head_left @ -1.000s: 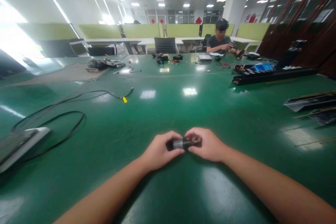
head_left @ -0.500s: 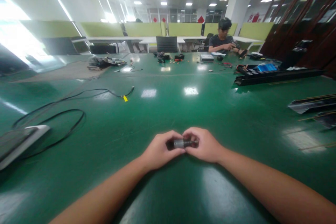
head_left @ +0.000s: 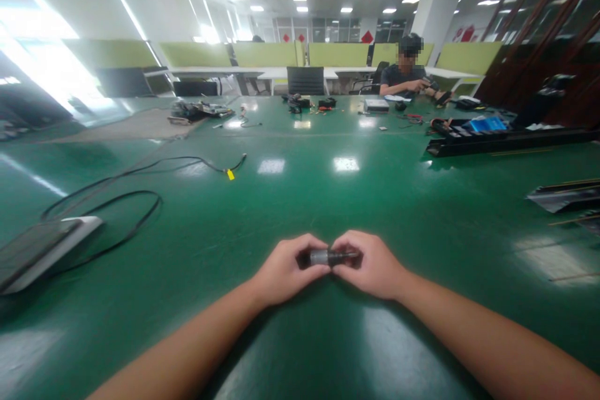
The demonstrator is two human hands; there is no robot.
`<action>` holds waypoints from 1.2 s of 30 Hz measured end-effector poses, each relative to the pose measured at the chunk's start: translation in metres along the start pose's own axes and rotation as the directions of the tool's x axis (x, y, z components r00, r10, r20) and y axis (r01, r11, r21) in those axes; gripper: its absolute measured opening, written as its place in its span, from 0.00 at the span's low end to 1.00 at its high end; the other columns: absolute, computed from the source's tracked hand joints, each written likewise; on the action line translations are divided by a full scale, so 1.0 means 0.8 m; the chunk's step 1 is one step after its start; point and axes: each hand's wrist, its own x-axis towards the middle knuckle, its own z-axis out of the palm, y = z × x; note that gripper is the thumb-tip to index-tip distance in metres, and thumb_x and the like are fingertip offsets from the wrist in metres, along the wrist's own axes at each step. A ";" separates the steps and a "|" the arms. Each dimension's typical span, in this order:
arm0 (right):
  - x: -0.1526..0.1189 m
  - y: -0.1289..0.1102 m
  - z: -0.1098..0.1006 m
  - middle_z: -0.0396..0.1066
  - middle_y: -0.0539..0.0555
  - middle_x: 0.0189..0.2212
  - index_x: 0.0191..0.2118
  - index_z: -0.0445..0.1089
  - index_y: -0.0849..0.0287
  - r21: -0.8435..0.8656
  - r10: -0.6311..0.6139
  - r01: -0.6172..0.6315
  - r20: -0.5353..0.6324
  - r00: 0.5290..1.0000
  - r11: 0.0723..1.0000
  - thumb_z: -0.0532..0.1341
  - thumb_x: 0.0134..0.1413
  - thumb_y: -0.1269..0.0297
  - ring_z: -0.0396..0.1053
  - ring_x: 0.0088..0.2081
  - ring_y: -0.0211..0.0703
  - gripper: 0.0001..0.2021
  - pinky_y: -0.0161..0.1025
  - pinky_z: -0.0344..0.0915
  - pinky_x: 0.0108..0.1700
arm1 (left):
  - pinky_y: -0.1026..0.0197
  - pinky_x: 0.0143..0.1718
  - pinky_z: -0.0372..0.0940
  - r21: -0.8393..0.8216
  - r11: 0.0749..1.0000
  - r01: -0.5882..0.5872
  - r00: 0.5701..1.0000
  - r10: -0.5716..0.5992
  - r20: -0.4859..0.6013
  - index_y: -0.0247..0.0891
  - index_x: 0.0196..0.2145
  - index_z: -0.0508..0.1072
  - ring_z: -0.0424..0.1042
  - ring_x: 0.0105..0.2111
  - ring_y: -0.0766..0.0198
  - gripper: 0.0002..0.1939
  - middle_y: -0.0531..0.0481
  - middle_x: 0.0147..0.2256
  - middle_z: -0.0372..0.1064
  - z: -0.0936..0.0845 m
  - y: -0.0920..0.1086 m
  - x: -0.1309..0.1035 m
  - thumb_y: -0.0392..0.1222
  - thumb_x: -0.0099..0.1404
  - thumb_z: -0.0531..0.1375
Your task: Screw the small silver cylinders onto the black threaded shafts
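Observation:
A small cylindrical metal part (head_left: 320,257), silver-grey with a darker, thinner right end, lies sideways between my hands just above the green table (head_left: 300,200). My left hand (head_left: 285,269) curls round its left end, thumb below and fingers above. Around the darker right end, my right hand (head_left: 372,264) is closed, with its thumb and fingertips at the middle of the part. The fingertips of both hands nearly meet there. The finer details of the part are blurred.
At the left are a white-edged device (head_left: 89,225) and a looping black cable (head_left: 159,200) with a yellow tag (head_left: 230,174). Black trays (head_left: 506,140) lie at the right. Across the table a person (head_left: 405,78) handles something dark; electronics (head_left: 199,110) lie at the far side.
My right hand has shifted slightly to the right, showing a bit more of the dark end. The whole surroundings have moved slightly rightward in view.

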 end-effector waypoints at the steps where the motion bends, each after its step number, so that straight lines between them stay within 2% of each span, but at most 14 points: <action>1: -0.001 -0.001 0.000 0.72 0.50 0.32 0.39 0.73 0.56 -0.002 -0.003 0.003 0.003 1.000 1.000 0.66 0.46 0.72 0.69 0.29 0.39 0.12 0.35 0.65 0.33 | 0.62 0.39 0.64 -0.001 1.000 0.003 1.000 -0.003 -0.004 0.39 0.43 0.75 0.73 0.36 0.63 0.13 0.51 0.37 0.75 0.000 0.000 0.000 0.45 0.62 0.65; 18: 0.002 -0.001 -0.001 0.74 0.50 0.30 0.37 0.76 0.57 -0.050 -0.052 0.051 -0.014 0.999 0.997 0.66 0.53 0.68 0.70 0.31 0.39 0.04 0.35 0.63 0.34 | 0.61 0.39 0.64 0.005 1.000 0.020 1.000 -0.020 0.005 0.39 0.45 0.74 0.72 0.37 0.62 0.14 0.50 0.38 0.74 0.003 0.002 0.001 0.48 0.64 0.62; 36: 0.003 0.000 -0.005 0.75 0.51 0.31 0.36 0.77 0.57 -0.044 -0.053 0.053 -0.003 0.999 0.998 0.66 0.52 0.69 0.70 0.31 0.40 0.05 0.35 0.64 0.35 | 0.59 0.41 0.66 -0.007 0.999 0.031 0.999 -0.031 0.008 0.38 0.45 0.74 0.73 0.38 0.60 0.14 0.48 0.39 0.75 0.005 0.000 0.002 0.46 0.63 0.63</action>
